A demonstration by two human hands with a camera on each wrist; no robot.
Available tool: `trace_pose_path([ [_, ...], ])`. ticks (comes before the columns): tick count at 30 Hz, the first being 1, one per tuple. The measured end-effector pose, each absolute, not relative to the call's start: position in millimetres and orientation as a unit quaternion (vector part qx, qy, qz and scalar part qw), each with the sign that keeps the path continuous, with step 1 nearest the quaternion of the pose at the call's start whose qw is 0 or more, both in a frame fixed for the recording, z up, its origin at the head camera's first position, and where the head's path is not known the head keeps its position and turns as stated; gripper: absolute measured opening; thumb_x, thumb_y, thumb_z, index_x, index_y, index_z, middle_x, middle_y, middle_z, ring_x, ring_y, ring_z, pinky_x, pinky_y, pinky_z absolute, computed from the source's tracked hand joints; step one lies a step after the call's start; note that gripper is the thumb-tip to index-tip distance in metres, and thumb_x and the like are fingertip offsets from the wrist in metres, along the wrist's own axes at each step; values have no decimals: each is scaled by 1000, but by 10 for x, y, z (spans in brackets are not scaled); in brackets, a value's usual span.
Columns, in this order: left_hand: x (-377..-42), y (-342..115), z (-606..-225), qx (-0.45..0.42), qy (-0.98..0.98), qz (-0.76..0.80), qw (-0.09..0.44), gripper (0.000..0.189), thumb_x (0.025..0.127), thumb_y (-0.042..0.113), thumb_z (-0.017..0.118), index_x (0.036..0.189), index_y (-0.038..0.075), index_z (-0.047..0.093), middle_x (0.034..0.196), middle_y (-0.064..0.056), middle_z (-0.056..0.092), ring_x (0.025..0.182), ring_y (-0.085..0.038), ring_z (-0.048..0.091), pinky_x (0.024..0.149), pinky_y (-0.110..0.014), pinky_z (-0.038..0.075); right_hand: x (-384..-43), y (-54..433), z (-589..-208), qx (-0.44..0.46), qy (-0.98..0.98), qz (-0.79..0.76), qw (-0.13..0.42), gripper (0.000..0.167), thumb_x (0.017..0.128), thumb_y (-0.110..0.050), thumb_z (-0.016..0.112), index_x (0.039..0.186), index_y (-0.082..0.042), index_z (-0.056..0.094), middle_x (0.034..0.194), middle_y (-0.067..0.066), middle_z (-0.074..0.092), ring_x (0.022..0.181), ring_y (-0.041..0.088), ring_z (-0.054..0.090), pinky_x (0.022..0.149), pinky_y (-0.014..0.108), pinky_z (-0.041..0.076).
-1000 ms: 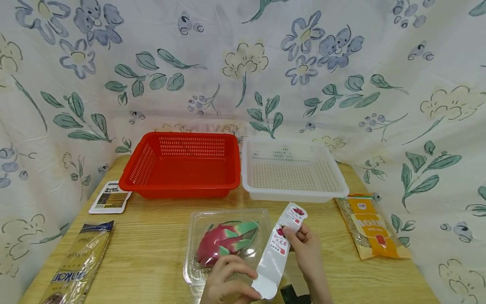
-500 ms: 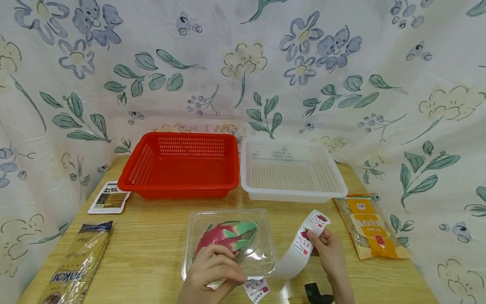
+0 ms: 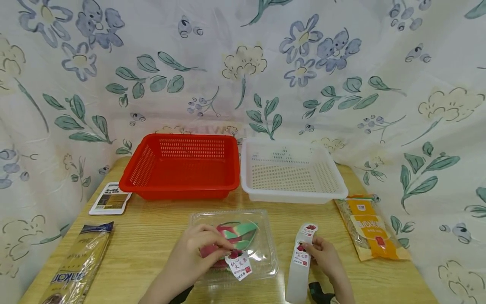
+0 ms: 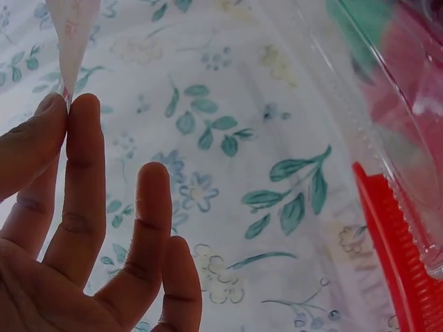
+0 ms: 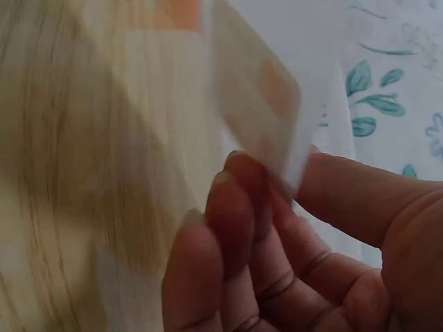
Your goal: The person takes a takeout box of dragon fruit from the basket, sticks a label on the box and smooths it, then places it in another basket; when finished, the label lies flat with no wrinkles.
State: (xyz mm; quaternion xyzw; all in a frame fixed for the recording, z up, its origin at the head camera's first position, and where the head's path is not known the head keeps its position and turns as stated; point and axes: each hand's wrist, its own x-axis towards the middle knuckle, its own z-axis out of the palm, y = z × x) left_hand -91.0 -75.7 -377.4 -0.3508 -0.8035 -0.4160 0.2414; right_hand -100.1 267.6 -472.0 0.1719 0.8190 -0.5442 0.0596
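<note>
My left hand [image 3: 193, 251] pinches a single peeled sticker [image 3: 239, 264] by its edge, between thumb and index finger; the other fingers stand apart in the left wrist view. The sticker bears a dragon fruit picture and red print. It overlaps the front of a clear plastic clamshell box [image 3: 265, 253], which holds a pink and green dragon fruit [image 3: 243, 234]. Farther right, my right hand [image 3: 327, 258] pinches a white strip of stickers [image 3: 300, 270] between thumb and fingers. The strip hangs toward the table's near side, with two printed stickers showing at its upper end.
A red basket [image 3: 182, 195] and a white basket [image 3: 292, 197] stand side by side at the back. On the right lies an orange grain packet [image 3: 373, 230]. At the left are a gold packet [image 3: 79, 264] and a small white packet [image 3: 110, 198]. A patterned cloth [image 3: 243, 76] hangs behind.
One sticker has come off the strip and is in my left hand, which has lifted it over the box's front. My right hand has moved right with the strip.
</note>
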Motion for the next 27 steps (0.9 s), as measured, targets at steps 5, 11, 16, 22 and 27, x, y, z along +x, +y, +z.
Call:
trace_pose_path([
  [5,-991,-790,-3731,-348,-810,-405,242,32,62,1,87,78,26,74,81,15,67,80,-6,57,73,-24,46,-1015,2698,-4714,169,875,-452,34,30,93,-12,61,113,11,60,85,13,70,70,15,63,59,26,51],
  [11,-1085,-803,-3671,-342,-824,-384,239,29,63,2,86,76,25,75,78,15,70,77,-4,58,70,-25,47,-963,2506,-4389,161,903,-397,-40,30,95,-20,61,115,2,62,97,15,70,83,19,65,65,24,49],
  [16,-1185,-791,-3630,-337,-834,-366,238,24,66,6,86,76,25,75,77,16,72,78,-4,58,71,-27,45,-888,2050,-3997,102,859,-495,-81,20,94,-17,64,107,-2,65,94,10,72,75,8,66,65,19,52],
  [22,-1288,-760,-3574,-313,-857,-351,209,21,71,7,84,76,25,75,76,16,71,79,-3,58,74,-28,44,-823,1538,-3821,6,805,-591,-40,14,91,-15,66,97,-4,61,88,9,71,76,11,68,71,24,56],
  [27,-1368,-744,-3557,-306,-861,-355,200,19,72,8,83,78,24,75,77,15,73,79,-4,58,72,-26,42,-839,1310,-3832,-24,803,-595,-29,14,88,-14,70,92,-6,59,82,6,70,72,10,65,66,21,52],
])
